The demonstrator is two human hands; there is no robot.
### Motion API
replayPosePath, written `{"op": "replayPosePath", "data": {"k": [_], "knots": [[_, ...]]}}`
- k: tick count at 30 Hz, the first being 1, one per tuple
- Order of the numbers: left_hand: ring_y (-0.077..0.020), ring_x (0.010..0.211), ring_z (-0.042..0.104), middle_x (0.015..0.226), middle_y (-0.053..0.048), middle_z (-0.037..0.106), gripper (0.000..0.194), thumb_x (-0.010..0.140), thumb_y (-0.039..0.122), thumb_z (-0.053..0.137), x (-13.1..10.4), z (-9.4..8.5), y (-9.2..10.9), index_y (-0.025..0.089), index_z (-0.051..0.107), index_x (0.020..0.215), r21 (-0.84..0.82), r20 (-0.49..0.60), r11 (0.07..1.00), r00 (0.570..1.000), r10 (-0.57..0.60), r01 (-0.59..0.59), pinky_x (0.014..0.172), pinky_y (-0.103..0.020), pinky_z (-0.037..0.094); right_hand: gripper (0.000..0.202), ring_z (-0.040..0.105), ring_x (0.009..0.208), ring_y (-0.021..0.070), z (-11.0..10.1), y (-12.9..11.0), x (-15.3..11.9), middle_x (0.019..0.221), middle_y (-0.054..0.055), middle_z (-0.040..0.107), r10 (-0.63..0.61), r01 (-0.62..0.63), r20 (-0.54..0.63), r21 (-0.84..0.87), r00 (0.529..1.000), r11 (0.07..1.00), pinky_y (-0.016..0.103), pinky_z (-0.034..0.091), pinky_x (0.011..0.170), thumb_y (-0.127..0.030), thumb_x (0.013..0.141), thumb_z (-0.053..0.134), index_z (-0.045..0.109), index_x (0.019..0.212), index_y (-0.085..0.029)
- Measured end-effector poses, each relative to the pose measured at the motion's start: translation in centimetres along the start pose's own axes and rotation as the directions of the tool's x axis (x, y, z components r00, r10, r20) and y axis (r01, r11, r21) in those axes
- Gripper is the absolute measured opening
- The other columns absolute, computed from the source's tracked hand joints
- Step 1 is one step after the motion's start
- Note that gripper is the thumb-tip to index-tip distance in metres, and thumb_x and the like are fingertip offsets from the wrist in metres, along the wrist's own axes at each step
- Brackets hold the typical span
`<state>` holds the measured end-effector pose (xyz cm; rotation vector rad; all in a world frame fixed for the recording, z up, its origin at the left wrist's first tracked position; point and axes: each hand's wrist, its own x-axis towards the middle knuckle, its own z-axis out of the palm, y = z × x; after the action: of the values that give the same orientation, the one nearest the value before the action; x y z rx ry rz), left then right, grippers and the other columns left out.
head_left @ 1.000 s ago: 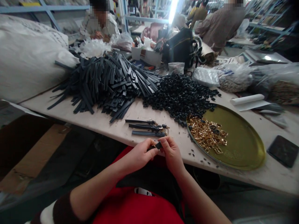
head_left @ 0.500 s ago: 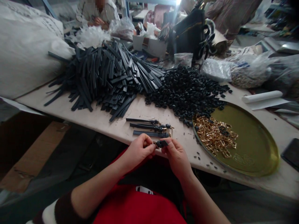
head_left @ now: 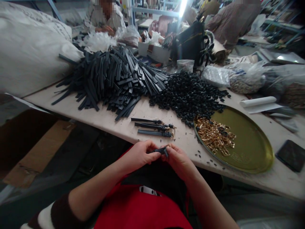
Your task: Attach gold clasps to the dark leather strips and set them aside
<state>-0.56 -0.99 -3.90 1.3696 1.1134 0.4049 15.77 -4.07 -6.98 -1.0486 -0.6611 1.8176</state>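
Note:
Just off the table's front edge, both hands grip one dark strap (head_left: 157, 150). My left hand (head_left: 144, 152) pinches its left part between thumb and fingers. My right hand (head_left: 177, 158) is closed on the other end, where a bit of gold metal shows at the fingertips; most of that end is hidden. Beyond my hands lie several finished-looking straps with gold buckles, the nearest strap (head_left: 153, 133) flat and parallel to the others. Gold buckles (head_left: 214, 135) lie heaped in a round olive-gold tray (head_left: 252, 140) to the right.
A large pile of dark strips (head_left: 111, 79) and a heap of small black loops (head_left: 190, 93) cover the table's middle. A white sack (head_left: 33, 54) stands at left, a phone (head_left: 292, 155) at right. A dark bag (head_left: 188, 41) and a seated person (head_left: 105, 19) are farther back.
The strap piece in my hands has been turned; its gold metal end now sits at my right fingertips rather than by the left ones. The camera view has shifted slightly.

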Motion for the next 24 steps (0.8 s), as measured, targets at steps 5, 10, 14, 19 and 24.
{"op": "replayPosePath", "data": {"k": [5,10,14,19,24], "knots": [[-0.0075,0.054,0.047,0.069,0.002,0.058,0.028,0.071,0.037,0.061,-0.9,0.5,-0.4,0.014,0.056,0.087,-0.218,0.083,0.974,0.995,-0.046,0.064,0.047,-0.018,0.034,0.032,0.045,0.051,0.0085,1.3,0.0,-1.0,0.059,-0.007,0.050,-0.222,0.179,-0.142,-0.263,0.965,0.948,0.022,0.037,0.052,-0.038,0.066,0.067,0.040,0.069,-0.021],[-0.0079,0.056,0.047,0.070,0.002,0.056,0.031,0.070,0.041,0.061,-1.5,1.2,-0.8,0.015,0.057,0.085,-0.127,0.064,0.992,0.998,-0.015,0.023,0.046,-0.018,0.034,0.031,0.043,0.049,0.0075,1.6,-0.3,-2.2,0.059,-0.008,0.048,-0.226,0.194,-0.045,-0.367,0.973,0.910,0.020,0.033,0.048,-0.036,0.066,0.064,0.048,0.088,-0.021],[-0.0077,0.057,0.049,0.068,0.002,0.057,0.024,0.069,0.034,0.063,-2.1,1.6,-0.9,0.013,0.058,0.080,-0.110,0.080,0.994,0.997,-0.016,0.024,0.050,-0.018,0.036,0.022,0.041,0.046,0.0066,0.8,-0.5,-3.0,0.053,-0.007,0.048,-0.068,0.091,0.066,-0.453,0.996,0.887,0.020,0.030,0.046,-0.037,0.070,0.060,0.048,0.074,-0.019],[-0.0088,0.064,0.056,0.073,0.000,0.063,0.023,0.070,0.032,0.064,-2.5,1.3,-0.8,0.013,0.056,0.081,-0.282,0.132,0.955,0.990,-0.059,0.094,0.059,-0.020,0.042,0.014,0.039,0.044,0.0075,0.0,-0.1,-3.0,0.049,-0.008,0.044,-0.164,0.136,-0.004,-0.542,0.986,0.829,0.020,0.028,0.044,-0.033,0.075,0.054,0.048,0.075,-0.020],[-0.0102,0.058,0.059,0.067,0.001,0.063,0.023,0.068,0.031,0.065,-2.0,1.5,-1.4,0.013,0.057,0.080,-0.234,0.149,0.961,0.982,-0.113,0.146,0.060,-0.023,0.045,0.002,0.047,0.059,0.0106,-0.5,0.5,-3.4,0.065,-0.003,0.053,-0.359,0.347,0.165,-0.772,0.919,0.533,0.022,0.035,0.053,-0.020,0.075,0.054,0.056,0.074,-0.021]]}}
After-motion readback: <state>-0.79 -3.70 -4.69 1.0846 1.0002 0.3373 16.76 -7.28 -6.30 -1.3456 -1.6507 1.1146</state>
